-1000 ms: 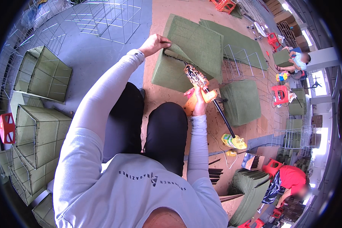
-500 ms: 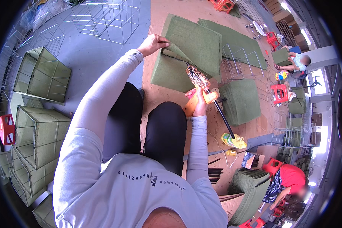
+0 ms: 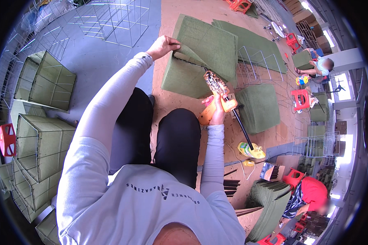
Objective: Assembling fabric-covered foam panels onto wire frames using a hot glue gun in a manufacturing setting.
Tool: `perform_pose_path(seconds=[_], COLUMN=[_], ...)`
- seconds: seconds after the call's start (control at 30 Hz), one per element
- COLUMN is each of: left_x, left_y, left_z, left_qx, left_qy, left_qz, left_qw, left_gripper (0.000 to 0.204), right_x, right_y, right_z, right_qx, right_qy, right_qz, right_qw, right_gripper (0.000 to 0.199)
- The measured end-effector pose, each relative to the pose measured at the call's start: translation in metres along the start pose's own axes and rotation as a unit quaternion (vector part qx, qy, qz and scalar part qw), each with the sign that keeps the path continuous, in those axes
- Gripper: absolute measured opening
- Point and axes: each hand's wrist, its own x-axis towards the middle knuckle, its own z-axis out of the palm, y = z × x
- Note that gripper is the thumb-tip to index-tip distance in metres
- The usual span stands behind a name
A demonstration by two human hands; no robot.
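Note:
My left hand [image 3: 164,47] is closed in a pinch on the edge of a green felt sheet [image 3: 208,38], lifting its near left corner into a fold. Under that sheet lies another green felt piece [image 3: 183,79], with a dark line along the fold between them. My right hand [image 3: 217,112] grips an orange glue gun [image 3: 208,114] by its handle. The gun's front is crusted with dark and pale residue, and its tip meets the dark line at the fold. A long black glue stick [image 3: 243,130] runs out of the gun's back.
A stack of green felt squares [image 3: 259,108] lies right of the gun. Beyond it stands a wire frame [image 3: 257,63]. A yellow bottle [image 3: 251,150] lies near the stick's end. Felt-lined wire baskets [image 3: 45,79] line the left. Two people [image 3: 315,194] work at the right.
The glue gun in my right hand has shifted slightly right along the fold. My left hand keeps its pinch on the felt sheet, barely moving. The red-shirted person's arm has moved.

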Motion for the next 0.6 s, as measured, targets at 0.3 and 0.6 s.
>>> perform_pose_path(seconds=[0.3, 0.6], left_x=[-0.0009, -0.0013], left_y=[0.0008, 0.0033], left_z=[0.0007, 0.0023], left_qx=[-0.002, 0.010], left_qy=[0.004, 0.007], left_qz=[-0.003, -0.005], left_qw=[1.000, 1.000], left_gripper=[0.018, 0.018], right_x=[-0.0036, -0.0052], right_y=[-0.0056, -0.0075], right_z=[-0.0010, -0.0042], right_qx=[-0.023, -0.020], right_qy=[0.004, 0.018], right_qz=[0.000, -0.007], right_qw=[1.000, 1.000], right_gripper=[0.025, 0.025])
